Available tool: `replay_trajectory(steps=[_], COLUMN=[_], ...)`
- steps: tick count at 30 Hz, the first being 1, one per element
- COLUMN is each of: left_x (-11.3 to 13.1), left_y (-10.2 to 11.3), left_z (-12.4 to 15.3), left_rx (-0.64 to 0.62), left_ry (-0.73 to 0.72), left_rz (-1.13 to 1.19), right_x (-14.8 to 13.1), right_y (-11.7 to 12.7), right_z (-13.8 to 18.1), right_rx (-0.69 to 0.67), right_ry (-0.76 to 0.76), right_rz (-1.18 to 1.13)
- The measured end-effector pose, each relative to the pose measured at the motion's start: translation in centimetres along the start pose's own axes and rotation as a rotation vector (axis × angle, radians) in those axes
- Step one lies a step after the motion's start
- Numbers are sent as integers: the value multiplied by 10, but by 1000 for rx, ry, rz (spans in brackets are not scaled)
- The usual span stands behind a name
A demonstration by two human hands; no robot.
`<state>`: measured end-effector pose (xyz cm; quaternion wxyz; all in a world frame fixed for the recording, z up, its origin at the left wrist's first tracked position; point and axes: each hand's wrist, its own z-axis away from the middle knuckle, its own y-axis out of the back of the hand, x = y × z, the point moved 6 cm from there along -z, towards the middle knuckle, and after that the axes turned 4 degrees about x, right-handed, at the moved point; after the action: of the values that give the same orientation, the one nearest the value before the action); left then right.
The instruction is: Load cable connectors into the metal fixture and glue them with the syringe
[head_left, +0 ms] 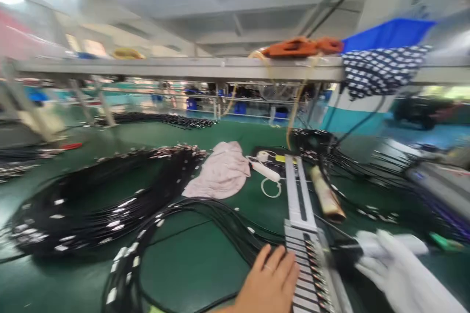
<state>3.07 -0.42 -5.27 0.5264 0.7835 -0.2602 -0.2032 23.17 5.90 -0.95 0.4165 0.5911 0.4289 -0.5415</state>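
Observation:
My left hand (271, 279), bare with a ring on one finger, lies with its fingers stretched over the edge of a slotted metal fixture (301, 259). Black cables sit side by side in the fixture's slots, their metallic ends in a row (318, 274) along its right side. My right hand (394, 266), in a white glove, is closed around a white-handled tool (414, 243) to the right of the fixture. A thin rod seems to reach from that tool toward the fixture; blur hides its exact kind. Loose black cables (227, 225) run up to my left hand.
A large coil of black cables (91, 225) with white tags lies left on the green table (191, 259). Beyond are a pink cloth (223, 171), a white cable tie loop (270, 188) and a tan roll (326, 195). A shelf rail (183, 68) crosses above; a grey box (444, 190) stands right.

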Motion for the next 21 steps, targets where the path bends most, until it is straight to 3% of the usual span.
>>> replay_trajectory(steps=[3,10,21], left_x=[-3,0,-1], left_y=[-1,-9,18], left_z=[8,10,0], left_rx=[72,117,189], left_ry=[-79,-113,-212], left_rz=[-96,-130,-252], right_x=[3,7,15], right_y=[12,19,30], right_z=[-8,-24,-32], right_rx=[28,108,49], right_ry=[-75,-130,-208], right_rz=[-60,-205,-210])
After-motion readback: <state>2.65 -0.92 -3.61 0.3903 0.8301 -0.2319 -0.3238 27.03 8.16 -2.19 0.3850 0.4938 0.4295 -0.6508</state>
